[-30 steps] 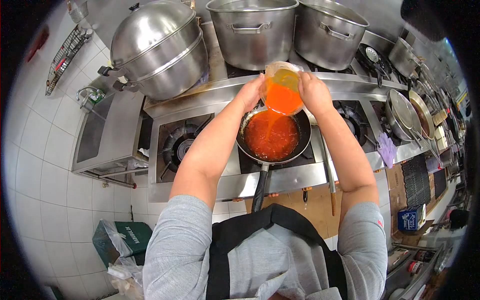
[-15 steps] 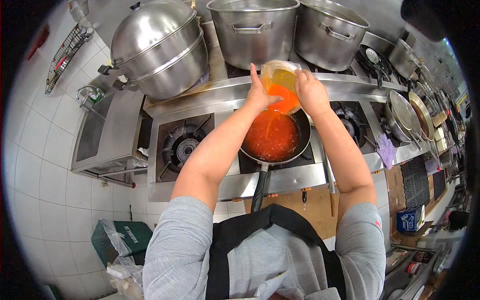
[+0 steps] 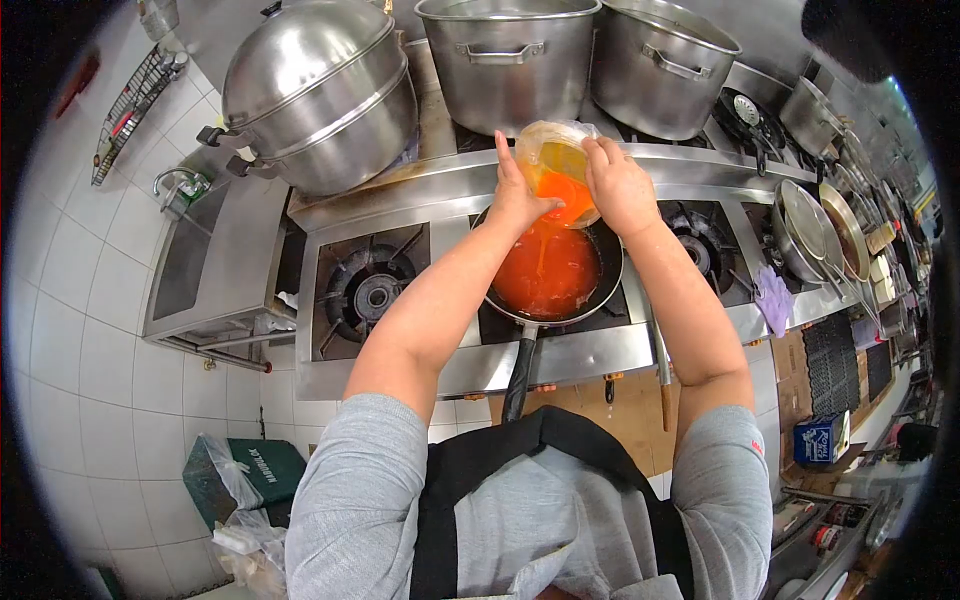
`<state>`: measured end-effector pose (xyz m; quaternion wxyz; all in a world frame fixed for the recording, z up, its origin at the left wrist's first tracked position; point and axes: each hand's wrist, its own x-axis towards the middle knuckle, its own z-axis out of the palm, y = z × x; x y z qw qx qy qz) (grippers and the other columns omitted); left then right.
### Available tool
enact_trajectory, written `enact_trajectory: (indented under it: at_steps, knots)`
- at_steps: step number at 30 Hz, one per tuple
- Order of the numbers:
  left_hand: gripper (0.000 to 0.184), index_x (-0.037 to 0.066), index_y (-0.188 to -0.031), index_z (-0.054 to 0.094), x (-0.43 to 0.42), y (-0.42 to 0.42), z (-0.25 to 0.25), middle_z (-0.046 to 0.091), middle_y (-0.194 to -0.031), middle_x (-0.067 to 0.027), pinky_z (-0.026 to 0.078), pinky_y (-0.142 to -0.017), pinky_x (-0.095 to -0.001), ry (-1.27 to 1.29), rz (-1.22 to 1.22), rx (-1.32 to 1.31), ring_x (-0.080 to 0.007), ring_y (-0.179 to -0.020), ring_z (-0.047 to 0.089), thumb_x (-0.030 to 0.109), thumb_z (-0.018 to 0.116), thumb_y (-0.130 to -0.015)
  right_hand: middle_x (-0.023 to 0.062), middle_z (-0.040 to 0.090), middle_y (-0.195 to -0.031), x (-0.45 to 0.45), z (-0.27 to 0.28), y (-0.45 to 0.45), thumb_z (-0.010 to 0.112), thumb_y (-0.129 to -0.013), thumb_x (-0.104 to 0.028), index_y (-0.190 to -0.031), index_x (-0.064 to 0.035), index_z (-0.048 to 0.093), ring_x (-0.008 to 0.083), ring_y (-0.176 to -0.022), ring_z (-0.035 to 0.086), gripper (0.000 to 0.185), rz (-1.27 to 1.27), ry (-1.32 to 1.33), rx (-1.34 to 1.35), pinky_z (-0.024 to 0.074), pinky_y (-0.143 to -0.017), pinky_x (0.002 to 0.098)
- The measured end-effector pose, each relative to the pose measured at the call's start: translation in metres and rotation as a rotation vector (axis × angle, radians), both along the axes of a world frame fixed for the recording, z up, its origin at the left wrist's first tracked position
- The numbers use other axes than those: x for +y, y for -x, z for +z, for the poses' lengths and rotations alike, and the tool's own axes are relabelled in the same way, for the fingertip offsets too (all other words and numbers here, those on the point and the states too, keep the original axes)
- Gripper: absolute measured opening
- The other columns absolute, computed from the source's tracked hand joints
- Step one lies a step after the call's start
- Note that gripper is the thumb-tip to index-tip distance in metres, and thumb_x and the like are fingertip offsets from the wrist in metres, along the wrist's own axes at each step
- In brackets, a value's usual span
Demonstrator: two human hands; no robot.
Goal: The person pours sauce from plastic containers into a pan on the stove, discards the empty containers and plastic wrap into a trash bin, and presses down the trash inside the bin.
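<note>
Orange liquid (image 3: pixel 563 196) falls inside pan rim (image 3: pixel 620 268); container (image 3: pixel 560 157) tilted above.

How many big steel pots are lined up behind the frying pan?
3: the domed-lid pot at back left, the middle open pot, and the right-hand open pot beside it.

cam: head-worn | faces: forward, steeply down | field: wide, curved, dark-cornered | near edge: black apron (image 3: pixel 438 530) | centre: frying pan (image 3: pixel 609 270) at arm's reach | far edge: tall pots (image 3: pixel 507 80) | left: white tiles (image 3: pixel 105 375)
</note>
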<state>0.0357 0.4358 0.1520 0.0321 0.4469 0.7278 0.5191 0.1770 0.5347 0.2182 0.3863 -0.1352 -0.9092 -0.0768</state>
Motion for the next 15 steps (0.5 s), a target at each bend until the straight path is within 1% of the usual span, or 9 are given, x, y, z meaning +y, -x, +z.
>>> enact_trajectory:
  at_steps: [3, 6, 8, 12, 14, 15]
  knots:
    - [0.137, 0.012, -0.131, -0.028, -0.004, -0.004, 0.001, 0.019, -0.136, -0.0274, 0.029, -0.104, -0.0386, -0.023, 0.054, 0.056, -0.0364, -0.125, 0.031, 0.013, 0.084, -0.053, 0.0119, 0.055, -0.105, -0.004, 0.002, 0.000, 0.053, -0.080, -0.013, -0.110, -0.0065, 0.048, 0.0293, -0.082, 0.060, 0.030, 0.010, -0.009, -0.028, 0.0513, -0.067, 0.0385]
    - [0.138, 0.012, -0.131, -0.028, -0.009, -0.009, 0.002, 0.018, -0.136, -0.0269, 0.029, -0.105, -0.0386, -0.006, 0.068, 0.028, -0.0368, -0.125, 0.030, 0.013, 0.084, -0.052, 0.0115, 0.054, -0.106, -0.006, 0.002, 0.000, 0.054, -0.077, -0.011, -0.110, -0.0066, 0.048, 0.0291, -0.084, 0.059, 0.034, 0.024, -0.038, -0.018, 0.0516, -0.067, 0.0378]
    - [0.138, 0.013, -0.132, -0.027, -0.013, -0.015, 0.001, 0.020, -0.135, -0.0256, 0.029, -0.104, -0.0387, 0.007, 0.120, 0.041, -0.0370, -0.124, 0.032, 0.013, 0.084, -0.051, 0.0113, 0.053, -0.107, -0.011, 0.003, -0.002, 0.055, -0.076, -0.011, -0.111, -0.0068, 0.047, 0.0289, -0.086, 0.059, 0.036, 0.021, -0.046, -0.052, 0.0517, -0.066, 0.0372]
    - [0.137, 0.012, -0.132, -0.027, -0.020, -0.026, 0.002, 0.022, -0.134, -0.0245, 0.031, -0.103, -0.0391, 0.043, 0.168, 0.005, -0.0380, -0.121, 0.035, 0.013, 0.084, -0.051, 0.0111, 0.053, -0.106, -0.016, 0.002, -0.002, 0.055, -0.075, -0.011, -0.111, -0.0071, 0.047, 0.0288, -0.085, 0.059, 0.036, 0.040, -0.052, -0.045, 0.0518, -0.066, 0.0371]
    - [0.137, 0.012, -0.133, -0.026, -0.023, -0.029, 0.002, 0.026, -0.131, -0.0243, 0.033, -0.101, -0.0395, 0.069, 0.215, -0.005, -0.0389, -0.118, 0.038, 0.013, 0.084, -0.052, 0.0115, 0.053, -0.102, -0.022, 0.004, -0.003, 0.051, -0.075, -0.009, -0.107, -0.0018, 0.049, 0.0251, -0.082, 0.060, 0.033, 0.046, -0.112, -0.054, 0.0528, -0.062, 0.0329]
    - [0.137, 0.012, -0.133, -0.026, -0.023, -0.028, 0.001, 0.026, -0.131, -0.0243, 0.033, -0.101, -0.0395, 0.069, 0.216, -0.005, -0.0389, -0.118, 0.038, 0.013, 0.084, -0.052, 0.0115, 0.053, -0.102, -0.024, 0.004, -0.002, 0.051, -0.075, -0.009, -0.107, -0.0018, 0.049, 0.0251, -0.082, 0.060, 0.033, 0.048, -0.112, -0.055, 0.0528, -0.062, 0.0329]
